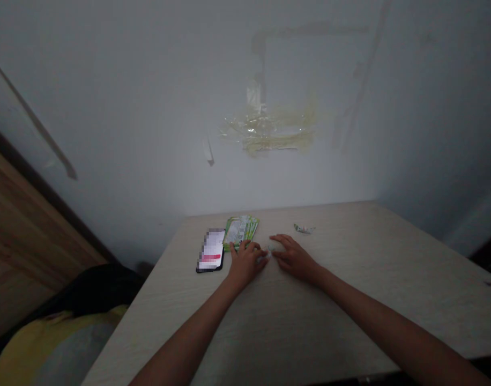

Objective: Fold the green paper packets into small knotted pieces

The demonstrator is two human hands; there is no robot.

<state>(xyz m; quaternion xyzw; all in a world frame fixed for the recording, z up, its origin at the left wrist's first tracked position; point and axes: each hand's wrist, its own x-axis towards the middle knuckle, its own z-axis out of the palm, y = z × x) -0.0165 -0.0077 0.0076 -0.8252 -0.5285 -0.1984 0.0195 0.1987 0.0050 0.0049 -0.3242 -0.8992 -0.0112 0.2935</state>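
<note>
My left hand (pixel 245 264) rests low over the table, fingers curled and tips pressed together around a small, thin whitish piece (pixel 269 250), perhaps plastic or paper; its kind is too small to tell. From the other side, my right hand (pixel 294 257) meets the same piece with its lower fingertips, while one finger stretches out above it. Just beyond my left hand lies a fanned stack of green and white printed packets (pixel 239 229). A crumpled green and white scrap (pixel 304 229) is on the table past my right hand.
A phone (pixel 211 254) with a lit, partly blurred screen lies left of the packets. The pale wooden table (pixel 374 257) meets a wall (pixel 149 107) with peeling tape (pixel 269 128). Yellow and grey cloth (pixel 64 348) is beside the table's left edge.
</note>
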